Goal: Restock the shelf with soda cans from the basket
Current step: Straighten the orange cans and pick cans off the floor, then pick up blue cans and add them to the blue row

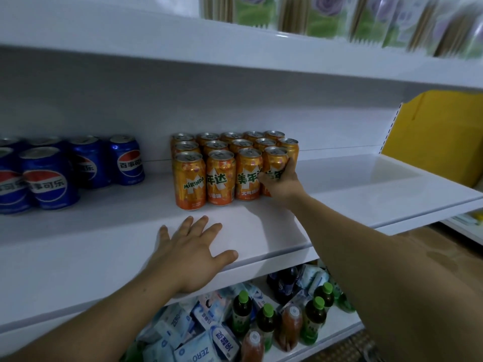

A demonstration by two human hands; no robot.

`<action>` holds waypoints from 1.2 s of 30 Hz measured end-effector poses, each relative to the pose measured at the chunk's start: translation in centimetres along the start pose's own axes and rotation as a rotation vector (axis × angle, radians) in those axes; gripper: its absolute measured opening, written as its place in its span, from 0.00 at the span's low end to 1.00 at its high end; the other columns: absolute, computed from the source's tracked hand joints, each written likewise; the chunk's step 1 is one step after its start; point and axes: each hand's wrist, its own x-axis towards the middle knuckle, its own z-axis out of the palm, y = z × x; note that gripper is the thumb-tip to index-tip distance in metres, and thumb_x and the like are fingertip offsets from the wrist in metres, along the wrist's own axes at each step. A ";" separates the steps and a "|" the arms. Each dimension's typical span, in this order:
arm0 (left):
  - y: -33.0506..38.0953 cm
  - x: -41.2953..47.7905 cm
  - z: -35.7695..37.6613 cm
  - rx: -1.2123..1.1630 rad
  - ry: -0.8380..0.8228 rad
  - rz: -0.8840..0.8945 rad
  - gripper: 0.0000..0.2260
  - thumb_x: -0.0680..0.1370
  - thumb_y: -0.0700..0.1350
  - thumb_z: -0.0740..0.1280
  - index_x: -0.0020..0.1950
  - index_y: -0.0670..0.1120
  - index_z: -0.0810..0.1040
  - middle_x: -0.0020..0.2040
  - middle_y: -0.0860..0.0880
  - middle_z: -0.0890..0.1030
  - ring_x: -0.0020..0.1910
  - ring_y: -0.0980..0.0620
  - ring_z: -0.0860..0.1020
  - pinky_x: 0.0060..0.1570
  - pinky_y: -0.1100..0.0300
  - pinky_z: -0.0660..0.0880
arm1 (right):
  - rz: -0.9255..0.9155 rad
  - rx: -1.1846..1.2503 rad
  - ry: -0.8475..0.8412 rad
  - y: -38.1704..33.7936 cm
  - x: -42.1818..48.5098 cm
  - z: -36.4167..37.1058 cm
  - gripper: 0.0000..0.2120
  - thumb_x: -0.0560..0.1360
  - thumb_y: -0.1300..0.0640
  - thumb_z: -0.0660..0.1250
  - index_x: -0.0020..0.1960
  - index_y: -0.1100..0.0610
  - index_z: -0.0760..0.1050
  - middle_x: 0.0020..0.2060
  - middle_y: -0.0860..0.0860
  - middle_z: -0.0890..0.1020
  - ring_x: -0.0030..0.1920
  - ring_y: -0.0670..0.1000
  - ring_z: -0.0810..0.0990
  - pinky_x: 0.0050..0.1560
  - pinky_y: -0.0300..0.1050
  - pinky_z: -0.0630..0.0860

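White store shelving fills the view, and the middle shelf carries the soda. A block of orange cans stands upright there, three rows deep and packed side by side. The right hand grips the can at the right end of the front row, fingers curled round its side; that can stands on the shelf, touching its neighbour. The left hand lies flat near the shelf's front edge, fingers spread, holding nothing, its thumb at the lip. Blue cans stand in a group to the left, apart from the orange ones. On the shelf below are green-capped bottles and white-and-blue packets. Blurred green-and-purple packs line the top shelf, and a yellow box shows at the right.
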 end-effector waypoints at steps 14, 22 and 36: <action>0.1 -0.4 -1.3 -0.025 -0.022 -0.007 0.35 0.75 0.71 0.48 0.79 0.57 0.49 0.80 0.53 0.46 0.78 0.50 0.45 0.73 0.39 0.44 | 0.078 -0.546 -0.145 -2.5 -8.2 -6.3 0.37 0.77 0.37 0.60 0.77 0.57 0.57 0.73 0.57 0.66 0.69 0.59 0.69 0.64 0.50 0.68; 14.2 -5.0 -0.4 -0.058 0.023 0.517 0.30 0.76 0.64 0.62 0.73 0.51 0.65 0.73 0.49 0.66 0.70 0.48 0.65 0.68 0.48 0.65 | 0.205 -0.813 -0.167 0.0 -19.8 -17.2 0.36 0.78 0.36 0.59 0.78 0.56 0.56 0.74 0.56 0.65 0.68 0.58 0.70 0.62 0.51 0.73; 29.3 -9.4 21.6 0.004 -0.564 0.753 0.19 0.73 0.59 0.66 0.60 0.52 0.75 0.64 0.48 0.75 0.60 0.48 0.74 0.58 0.54 0.72 | 0.725 -0.744 -0.254 21.6 -36.6 -23.4 0.29 0.77 0.39 0.63 0.71 0.56 0.67 0.65 0.56 0.74 0.61 0.57 0.74 0.59 0.50 0.74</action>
